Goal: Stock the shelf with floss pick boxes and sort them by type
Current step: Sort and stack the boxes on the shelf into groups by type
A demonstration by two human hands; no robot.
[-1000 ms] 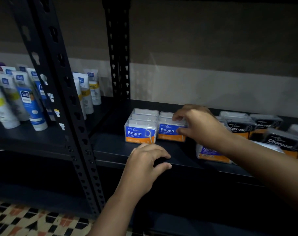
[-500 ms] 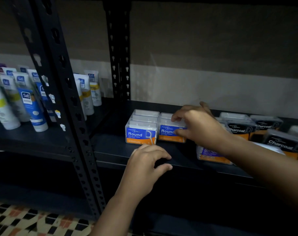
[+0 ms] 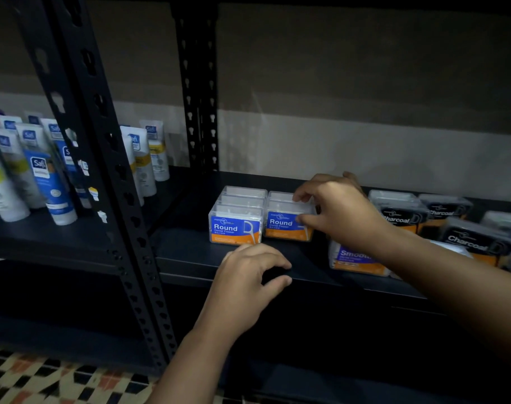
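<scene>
Right hand: the right hand (image 3: 339, 211) pinches the second Round box (image 3: 288, 225), thumb on its front label, fingers over its lid; half a second ago the grip sat slightly lower on the same box.
Left hand: the left hand (image 3: 248, 275) rests curled and empty on the shelf (image 3: 190, 252) edge at 6 o'clock of the Round boxes, unmoved.
Round boxes: first Round box (image 3: 235, 228) touches the second at its 3 o'clock; more stand behind.
Others: Smooth box (image 3: 355, 259) at 4 o'clock, Charcoal boxes (image 3: 400, 212) at 3 o'clock.
Meaning: likely squaring the Round row; Smooth remains unsorted.
</scene>
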